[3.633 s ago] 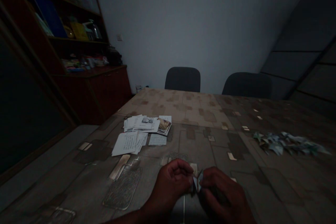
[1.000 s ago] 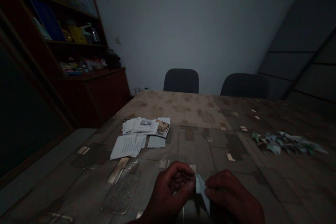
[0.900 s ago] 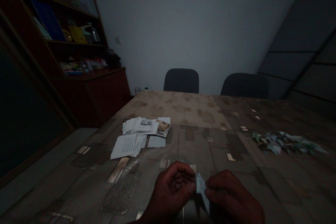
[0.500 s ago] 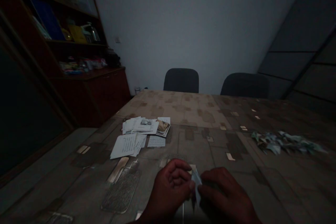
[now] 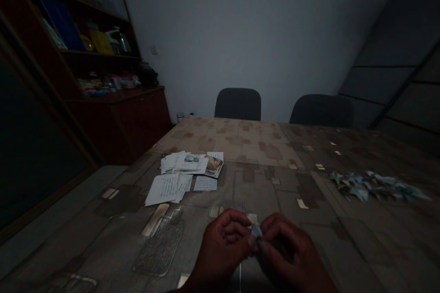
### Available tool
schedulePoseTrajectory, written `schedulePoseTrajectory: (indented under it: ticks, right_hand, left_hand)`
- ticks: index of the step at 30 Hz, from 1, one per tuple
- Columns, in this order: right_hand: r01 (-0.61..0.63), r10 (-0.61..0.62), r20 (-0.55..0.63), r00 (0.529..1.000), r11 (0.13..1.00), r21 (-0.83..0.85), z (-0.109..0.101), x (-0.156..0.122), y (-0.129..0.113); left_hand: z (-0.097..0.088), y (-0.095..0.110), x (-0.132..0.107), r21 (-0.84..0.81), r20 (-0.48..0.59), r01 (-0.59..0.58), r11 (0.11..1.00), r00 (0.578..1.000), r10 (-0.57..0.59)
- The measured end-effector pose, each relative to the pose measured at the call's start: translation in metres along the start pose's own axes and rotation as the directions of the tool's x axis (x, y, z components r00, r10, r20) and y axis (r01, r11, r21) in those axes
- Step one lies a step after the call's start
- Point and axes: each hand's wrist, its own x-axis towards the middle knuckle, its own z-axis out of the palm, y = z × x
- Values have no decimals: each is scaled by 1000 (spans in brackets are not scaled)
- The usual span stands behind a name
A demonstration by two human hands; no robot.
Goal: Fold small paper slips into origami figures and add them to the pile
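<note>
Between my two hands, just above the near part of the table, is a small folded piece of pale blue-grey paper (image 5: pixel 256 231). My left hand (image 5: pixel 225 242) pinches it from the left with thumb and fingers, the other fingers curled. From the right, my right hand (image 5: pixel 290 247) grips its other side with bent fingers. Much of the paper is hidden by the fingertips. To the right lies a heap of folded paper pieces (image 5: pixel 374 185), pale and greenish, resembling the one I hold.
Printed cards and sheets (image 5: pixel 189 165) lie in loose stacks at left centre on the patterned tablecloth (image 5: pixel 220 137). Two dark chairs (image 5: pixel 238 104) stand behind the far edge. A wooden cabinet with filled shelves (image 5: pixel 113 110) is at the left.
The paper stood tall and thin between my hands; now it looks smaller and bunched. My right hand's fingers have bent and closed in on it. My left hand has barely moved.
</note>
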Motion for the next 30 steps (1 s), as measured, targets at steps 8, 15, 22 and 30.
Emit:
schedulePoseTrajectory:
  ticks: [8,15,22,30]
  right_hand:
    - [-385,393,48,918,855,347,8,-1,4]
    - [-470,479,71,875,805,362,5,2,5]
    - [-479,505,82,859,739,473,10,2,4]
    - [-467,551,-9,834,715,520,17,0,7]
  left_hand:
    - [2,-1,0,-55,-10,24,998,1000,-25]
    - [1,3,1,124,-43,-11,992,999,16]
    - [3,7,0,193,-74,11,981,997,4]
    - [-5,-4,6,116,-15,-3,993,1000,4]
